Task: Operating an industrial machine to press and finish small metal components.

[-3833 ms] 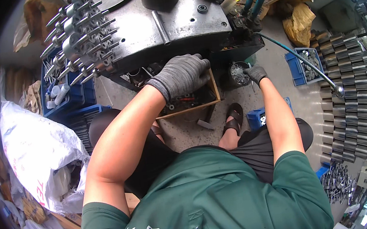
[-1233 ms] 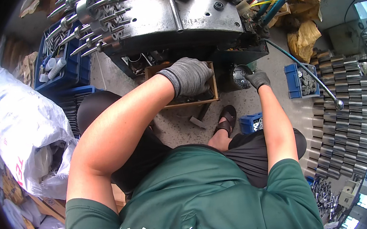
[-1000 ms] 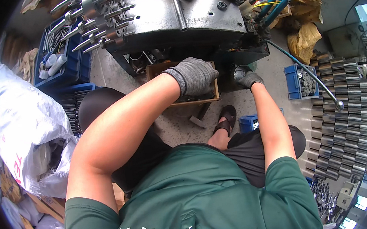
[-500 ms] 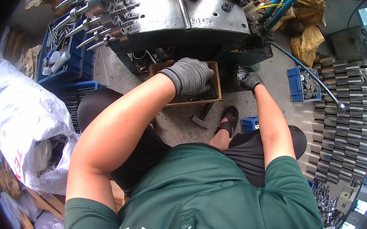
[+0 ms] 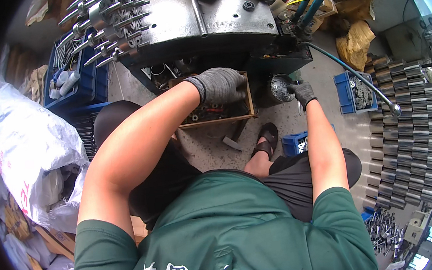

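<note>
My left hand (image 5: 224, 85), in a grey knit glove, is over the open wooden box (image 5: 219, 120), its fingers curled and their tips turned away from view. Small metal and reddish parts (image 5: 207, 112) lie in the box below the wrist. To the right, my gloved right hand (image 5: 303, 93) is at the rim of a round dark can (image 5: 265, 94) holding small shiny metal pieces (image 5: 280, 86). Its fingers are closed, and a thin bright sliver shows under them, too small to name.
A steel workbench (image 5: 176, 19) stands ahead, carrying a rod (image 5: 199, 17) and shafts with cylinders (image 5: 101, 15) at left. On the floor are a hammer (image 5: 232, 143), a blue bin (image 5: 295, 144) and, farther right, a blue crate of parts (image 5: 347, 93) beside stacked metal cylinders (image 5: 402, 135).
My right hand has drawn back from inside the can to its right rim, uncovering the pieces in it. My left hand stays over the box, while the whole view has shifted slightly.
</note>
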Tool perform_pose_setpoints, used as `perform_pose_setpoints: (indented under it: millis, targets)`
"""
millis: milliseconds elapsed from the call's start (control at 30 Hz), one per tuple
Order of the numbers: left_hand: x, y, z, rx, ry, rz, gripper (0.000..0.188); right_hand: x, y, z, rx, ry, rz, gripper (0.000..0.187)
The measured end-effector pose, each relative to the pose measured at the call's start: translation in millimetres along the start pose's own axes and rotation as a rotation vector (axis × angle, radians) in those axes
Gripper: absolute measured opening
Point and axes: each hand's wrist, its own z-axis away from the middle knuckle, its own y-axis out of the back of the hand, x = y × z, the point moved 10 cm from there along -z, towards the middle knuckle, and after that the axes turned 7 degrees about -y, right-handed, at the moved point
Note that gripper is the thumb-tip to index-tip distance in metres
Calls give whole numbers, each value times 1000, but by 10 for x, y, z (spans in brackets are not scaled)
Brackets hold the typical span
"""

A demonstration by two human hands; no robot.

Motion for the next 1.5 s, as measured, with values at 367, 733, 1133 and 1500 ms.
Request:
perform_pose_setpoints:
  millis: [367, 733, 1133, 1500]
  targets:
    - [-107, -905, -944, 510, 400, 1663, 36, -599, 497, 666, -9, 88, -336, 21]
    - [416, -866, -1410, 841, 155, 2676, 39, -1929, 400, 1807, -15, 418, 75, 22]
    - [484, -910, -1030, 783, -42, 2837, 34, -1957, 259, 2076, -91, 513, -297, 19]
    - [834, -913, -872, 778, 72, 2756, 30, -1762, 477, 2055, -129, 459, -426, 29]
